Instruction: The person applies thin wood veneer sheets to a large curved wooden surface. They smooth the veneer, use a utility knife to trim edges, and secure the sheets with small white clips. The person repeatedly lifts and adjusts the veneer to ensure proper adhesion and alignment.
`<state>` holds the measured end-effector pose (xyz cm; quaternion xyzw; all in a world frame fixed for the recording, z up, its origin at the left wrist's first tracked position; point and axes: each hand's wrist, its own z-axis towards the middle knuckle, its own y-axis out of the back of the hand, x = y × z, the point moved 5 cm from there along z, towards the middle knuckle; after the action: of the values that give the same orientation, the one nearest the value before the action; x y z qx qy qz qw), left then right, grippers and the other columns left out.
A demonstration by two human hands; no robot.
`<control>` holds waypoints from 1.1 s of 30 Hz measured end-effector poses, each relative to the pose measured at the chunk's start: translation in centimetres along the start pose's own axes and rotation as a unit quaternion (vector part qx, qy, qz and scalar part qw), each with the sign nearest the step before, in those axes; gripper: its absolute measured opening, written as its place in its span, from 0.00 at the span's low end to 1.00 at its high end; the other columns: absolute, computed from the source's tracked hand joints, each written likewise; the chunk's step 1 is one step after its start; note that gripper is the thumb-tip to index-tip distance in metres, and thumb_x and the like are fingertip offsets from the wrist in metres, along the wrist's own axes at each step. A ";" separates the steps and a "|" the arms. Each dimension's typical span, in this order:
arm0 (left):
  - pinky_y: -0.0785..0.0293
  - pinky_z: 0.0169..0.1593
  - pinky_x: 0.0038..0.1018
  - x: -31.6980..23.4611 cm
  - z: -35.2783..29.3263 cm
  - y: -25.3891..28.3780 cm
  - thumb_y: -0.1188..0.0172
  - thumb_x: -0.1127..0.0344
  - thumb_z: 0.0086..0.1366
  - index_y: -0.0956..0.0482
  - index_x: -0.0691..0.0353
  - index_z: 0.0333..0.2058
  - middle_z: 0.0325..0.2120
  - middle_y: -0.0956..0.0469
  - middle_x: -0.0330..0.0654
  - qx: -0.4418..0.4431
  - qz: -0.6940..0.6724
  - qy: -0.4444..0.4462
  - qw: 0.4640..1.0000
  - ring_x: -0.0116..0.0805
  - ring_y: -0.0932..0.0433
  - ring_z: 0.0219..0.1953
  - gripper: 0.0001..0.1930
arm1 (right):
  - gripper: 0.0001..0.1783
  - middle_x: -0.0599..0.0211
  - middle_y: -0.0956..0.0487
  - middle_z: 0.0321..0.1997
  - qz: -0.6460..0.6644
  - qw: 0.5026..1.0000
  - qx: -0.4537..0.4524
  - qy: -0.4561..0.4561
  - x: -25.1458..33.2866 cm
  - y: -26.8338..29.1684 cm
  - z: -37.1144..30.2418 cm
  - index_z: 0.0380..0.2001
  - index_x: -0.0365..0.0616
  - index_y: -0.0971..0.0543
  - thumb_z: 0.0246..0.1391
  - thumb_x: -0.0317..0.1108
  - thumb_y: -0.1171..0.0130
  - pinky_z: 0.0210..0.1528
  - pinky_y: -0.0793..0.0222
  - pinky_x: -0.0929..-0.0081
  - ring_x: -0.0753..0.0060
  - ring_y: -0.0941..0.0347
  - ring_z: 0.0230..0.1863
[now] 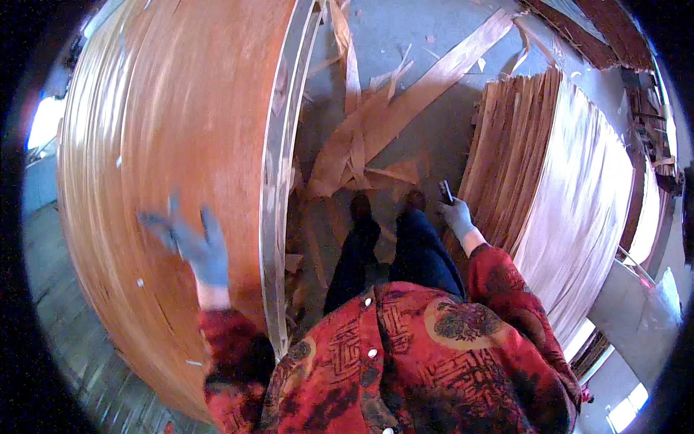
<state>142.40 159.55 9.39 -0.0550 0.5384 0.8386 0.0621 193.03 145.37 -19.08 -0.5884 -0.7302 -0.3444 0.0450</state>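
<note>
My left hand (pixel 195 246), in a grey glove, is over the broad orange-brown wood veneer sheet (pixel 202 108) on my left. Its fingers are spread and nothing is in them; whether it touches the surface I cannot tell. My right hand (pixel 458 218), also gloved in grey, hangs low beside my leg, near the stack of veneer sheets (pixel 510 137) on the right. Closed in it is a slim dark tool (pixel 447 192) with a light edge, too small to name for certain. The left veneer sheet lies on a thick, layered pile with a pale edge strip (pixel 273 166).
Torn veneer strips (pixel 416 105) litter the grey floor (pixel 448 29) ahead of my feet. The right stack has a pale top (pixel 582 188) and ragged brown edges. More wood sheets (pixel 603 32) lie at the far right. My legs stand in the narrow gap between both piles.
</note>
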 end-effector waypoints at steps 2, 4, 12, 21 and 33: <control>0.61 0.64 0.50 -2.0 9.6 -6.3 0.44 0.56 0.60 0.40 0.65 0.57 0.62 0.54 0.62 0.010 -0.059 -0.016 0.998 0.63 0.63 0.65 0.30 | 0.14 0.66 0.22 0.26 0.048 0.997 0.028 0.058 4.5 -1.7 2.9 0.38 0.39 0.22 0.47 0.34 0.41 0.32 0.34 0.74 0.74 0.29 0.26; 0.55 0.63 0.47 -3.9 16.9 -11.2 0.44 0.57 0.60 0.40 0.66 0.57 0.61 0.53 0.64 0.009 -0.012 -0.092 0.996 0.64 0.58 0.64 0.30 | 0.15 0.63 0.22 0.27 0.105 0.986 0.122 0.046 8.0 -3.8 6.4 0.38 0.39 0.23 0.47 0.36 0.40 0.34 0.33 0.73 0.72 0.28 0.27; 0.52 0.64 0.39 -3.5 20.2 -17.6 0.49 0.62 0.61 0.48 0.68 0.60 0.59 0.43 0.54 0.122 0.054 -0.093 0.987 0.50 0.47 0.63 0.32 | 0.17 0.54 0.22 0.38 -0.336 0.904 0.127 0.234 13.1 -8.7 21.5 0.41 0.50 0.25 0.46 0.40 0.46 0.43 0.31 0.57 0.48 0.27 0.42; 0.57 0.65 0.37 -2.8 17.6 -21.4 0.55 0.63 0.65 0.50 0.68 0.61 0.62 0.47 0.51 0.166 -0.029 0.090 0.982 0.44 0.51 0.65 0.29 | 0.32 0.51 0.29 0.52 -0.466 0.780 0.188 0.374 17.2 -22.0 43.9 0.59 0.44 0.44 0.49 0.30 0.50 0.43 0.30 0.52 0.45 0.27 0.42; 0.58 0.66 0.36 -1.3 16.5 -24.3 0.56 0.63 0.65 0.49 0.68 0.61 0.62 0.48 0.51 0.211 -0.021 0.109 0.971 0.44 0.51 0.65 0.28 | 0.15 0.58 0.26 0.49 -0.516 0.789 0.231 0.241 4.6 -27.2 47.2 0.43 0.53 0.24 0.51 0.35 0.50 0.41 0.29 0.56 0.52 0.26 0.44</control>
<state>147.24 184.53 -5.30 -0.1429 0.7055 0.6934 0.0305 183.47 173.55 -64.92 0.0062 -0.9484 -0.2681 0.1692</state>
